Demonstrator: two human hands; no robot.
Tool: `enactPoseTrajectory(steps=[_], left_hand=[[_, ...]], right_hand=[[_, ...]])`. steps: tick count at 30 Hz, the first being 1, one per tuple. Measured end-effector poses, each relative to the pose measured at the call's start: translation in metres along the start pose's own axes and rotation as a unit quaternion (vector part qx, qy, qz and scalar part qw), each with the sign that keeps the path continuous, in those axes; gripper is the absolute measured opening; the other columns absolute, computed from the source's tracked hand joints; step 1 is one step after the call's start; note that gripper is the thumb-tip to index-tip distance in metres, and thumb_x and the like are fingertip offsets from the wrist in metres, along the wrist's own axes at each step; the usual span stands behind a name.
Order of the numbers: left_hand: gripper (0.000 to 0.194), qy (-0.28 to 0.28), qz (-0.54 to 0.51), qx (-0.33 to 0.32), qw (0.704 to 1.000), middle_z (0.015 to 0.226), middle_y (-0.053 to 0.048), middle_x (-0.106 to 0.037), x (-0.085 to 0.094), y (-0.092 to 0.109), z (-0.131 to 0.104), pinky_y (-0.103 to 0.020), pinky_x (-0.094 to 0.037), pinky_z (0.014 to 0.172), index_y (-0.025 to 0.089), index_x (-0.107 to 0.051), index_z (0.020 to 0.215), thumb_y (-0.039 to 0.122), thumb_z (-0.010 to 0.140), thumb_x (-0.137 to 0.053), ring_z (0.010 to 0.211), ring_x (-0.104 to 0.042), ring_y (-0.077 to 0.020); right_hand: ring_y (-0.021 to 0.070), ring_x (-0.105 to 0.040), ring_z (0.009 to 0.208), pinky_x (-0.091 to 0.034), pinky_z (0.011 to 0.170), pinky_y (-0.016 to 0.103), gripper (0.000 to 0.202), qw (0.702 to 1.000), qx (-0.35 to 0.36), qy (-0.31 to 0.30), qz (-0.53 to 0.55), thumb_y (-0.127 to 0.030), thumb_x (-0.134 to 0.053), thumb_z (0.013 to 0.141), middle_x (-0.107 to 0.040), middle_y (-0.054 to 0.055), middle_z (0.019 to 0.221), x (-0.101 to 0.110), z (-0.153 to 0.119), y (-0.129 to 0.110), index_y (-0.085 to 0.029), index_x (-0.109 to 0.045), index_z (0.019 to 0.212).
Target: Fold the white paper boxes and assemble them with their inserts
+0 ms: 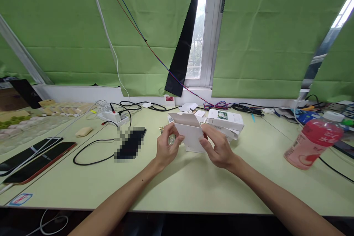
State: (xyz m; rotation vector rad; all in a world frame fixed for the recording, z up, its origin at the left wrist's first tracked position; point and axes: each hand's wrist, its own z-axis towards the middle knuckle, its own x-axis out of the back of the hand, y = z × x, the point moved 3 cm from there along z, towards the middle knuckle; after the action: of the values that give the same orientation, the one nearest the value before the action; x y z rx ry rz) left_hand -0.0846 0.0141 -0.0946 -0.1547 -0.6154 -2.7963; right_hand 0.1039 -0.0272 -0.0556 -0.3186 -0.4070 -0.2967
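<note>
Between my two hands is a small white cardboard box (pixel 190 138), its top flap (pixel 186 118) raised and tilted back. My left hand (pixel 167 145) pinches the box's left side with thumb and fingers. On the right side, my right hand (pixel 217 145) grips it the same way, thumb on the near face. The inside of the box is hidden from me. Just behind my left fingers, a small brass-coloured metal piece (pixel 161 129) shows in part. Several white boxes (pixel 225 118) lie in a pile beyond my right hand, one with a green picture on top.
A pink drink bottle (pixel 312 142) stands at the right. Left of my hands lie a blurred-out phone (pixel 131 143) with a black cable, two more phones (pixel 41 162) and a power strip (pixel 112 116). Coiled wires (pixel 218 105) run along the back edge, below green blinds (pixel 276 37).
</note>
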Motion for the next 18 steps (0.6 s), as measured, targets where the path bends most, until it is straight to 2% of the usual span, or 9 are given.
enactPoseTrajectory(steps=[6,11,18], left_hand=[[0.031,-0.002,0.019,0.001,1.000,0.084,-0.002,-0.067,0.0011,-0.0022,-0.0016,-0.024,-0.056,0.062,0.018,-0.057,0.118,0.037,0.095,-0.063,0.067,-0.062,-0.0123],[0.035,-0.011,0.039,0.031,0.999,0.099,-0.006,-0.071,0.0015,-0.0048,-0.0040,-0.025,-0.060,0.061,0.018,-0.057,0.120,0.043,0.096,-0.059,0.069,-0.065,-0.0119],[0.030,-0.010,0.021,0.017,1.000,0.097,-0.007,-0.072,0.0011,-0.0022,-0.0035,-0.023,-0.059,0.056,0.019,-0.058,0.118,0.038,0.096,-0.060,0.072,-0.069,-0.0140]], right_hand=[[0.0179,-0.046,0.067,-0.041,0.062,0.031,0.014,1.000,-0.006,0.010,0.007,-0.026,-0.042,0.102,-0.051,0.002,0.076,0.0009,-0.0005,0.0016,-0.021,-0.053,0.095],[0.0179,-0.047,0.069,-0.041,0.061,0.031,0.010,1.000,-0.012,0.016,0.019,-0.024,-0.046,0.100,-0.053,0.003,0.078,0.0017,0.0004,0.0017,-0.020,-0.055,0.098],[0.0180,-0.048,0.072,-0.041,0.063,0.031,0.009,0.999,-0.018,0.025,0.025,-0.021,-0.051,0.098,-0.056,0.006,0.084,0.0018,-0.0014,0.0039,-0.019,-0.057,0.104]])
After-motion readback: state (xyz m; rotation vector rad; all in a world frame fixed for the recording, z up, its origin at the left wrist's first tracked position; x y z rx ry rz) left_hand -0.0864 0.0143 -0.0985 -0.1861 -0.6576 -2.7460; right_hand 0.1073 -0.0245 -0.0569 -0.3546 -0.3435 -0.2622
